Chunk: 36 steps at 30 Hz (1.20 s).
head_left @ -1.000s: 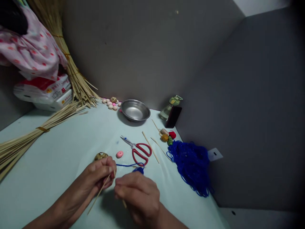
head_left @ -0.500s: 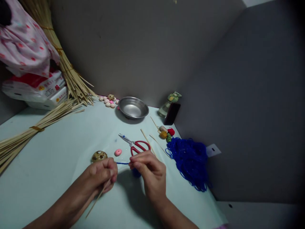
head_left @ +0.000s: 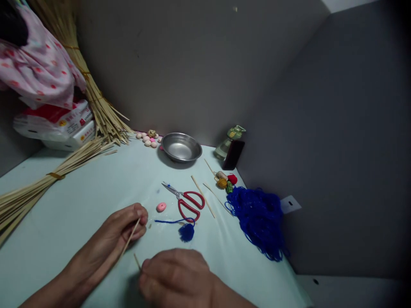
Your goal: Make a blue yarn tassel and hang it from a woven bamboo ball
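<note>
Closest to the camera is the right hand (head_left: 180, 273), kinda blurry, thumb and fingertips pinched shut around a pale, stiff straw stub (head_left: 137, 262) that pokes out toward 11 o'clock; can't tell how much more is hidden in the fist. Go to 12 o'clock from those fingertips and there's the left hand (head_left: 123, 222), fingers curled and closed on a thin tan straw strip (head_left: 131, 235). The bit that matters imo: the strip lies at 11 o'clock from the right fingertips, its long axis running 1 to 7, while the stub slants 11 to 5, and there's a visible gap between them. Left hand is obviously nearer since it's got hold of the strip. Now clock from the left fingertips: just past 3 is a fluffy royal-blue yarn tassel (head_left: 186, 232) trailing a twisted blue cord (head_left: 170, 222), then at 2 a smooth pink oval bead (head_left: 161, 207), with red-handled steel scissors (head_left: 180, 195) past it. Way out at 3, a big loopy heap of blue yarn (head_left: 257, 222); at 9, a bristly tied bundle of dry straw (head_left: 35, 192). Farther back at 1 o'clock sits a shiny, round, shallow metal bowl (head_left: 182, 161).
</note>
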Each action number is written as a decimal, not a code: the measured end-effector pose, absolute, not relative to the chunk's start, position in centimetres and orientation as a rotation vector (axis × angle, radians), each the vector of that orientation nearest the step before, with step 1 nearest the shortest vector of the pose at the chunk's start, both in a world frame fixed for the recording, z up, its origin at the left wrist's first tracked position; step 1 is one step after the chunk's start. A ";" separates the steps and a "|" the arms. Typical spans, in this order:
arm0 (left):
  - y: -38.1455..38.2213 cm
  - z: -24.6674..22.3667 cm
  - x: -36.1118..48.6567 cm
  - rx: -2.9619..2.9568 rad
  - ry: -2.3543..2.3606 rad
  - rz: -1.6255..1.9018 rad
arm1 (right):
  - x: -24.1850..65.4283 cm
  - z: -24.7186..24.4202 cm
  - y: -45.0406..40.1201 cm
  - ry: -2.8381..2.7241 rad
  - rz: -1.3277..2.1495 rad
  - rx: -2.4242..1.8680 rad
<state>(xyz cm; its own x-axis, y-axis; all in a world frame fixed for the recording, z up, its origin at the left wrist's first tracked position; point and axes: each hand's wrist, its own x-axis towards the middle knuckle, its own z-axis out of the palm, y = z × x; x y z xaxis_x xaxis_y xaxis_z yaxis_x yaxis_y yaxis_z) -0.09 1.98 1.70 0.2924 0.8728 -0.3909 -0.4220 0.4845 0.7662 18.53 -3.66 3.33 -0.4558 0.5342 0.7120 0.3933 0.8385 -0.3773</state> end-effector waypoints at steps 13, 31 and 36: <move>1.9 3.3 -0.3 0.492 0.925 0.974 | 33.1 2.2 4.3 -1.414 0.196 -1.886; 1.6 2.2 -0.1 0.877 0.976 0.849 | 20.9 3.5 0.2 -1.460 1.030 -0.966; 3.6 1.4 -1.8 1.424 1.394 0.951 | 21.3 2.4 0.9 -1.504 0.978 -1.087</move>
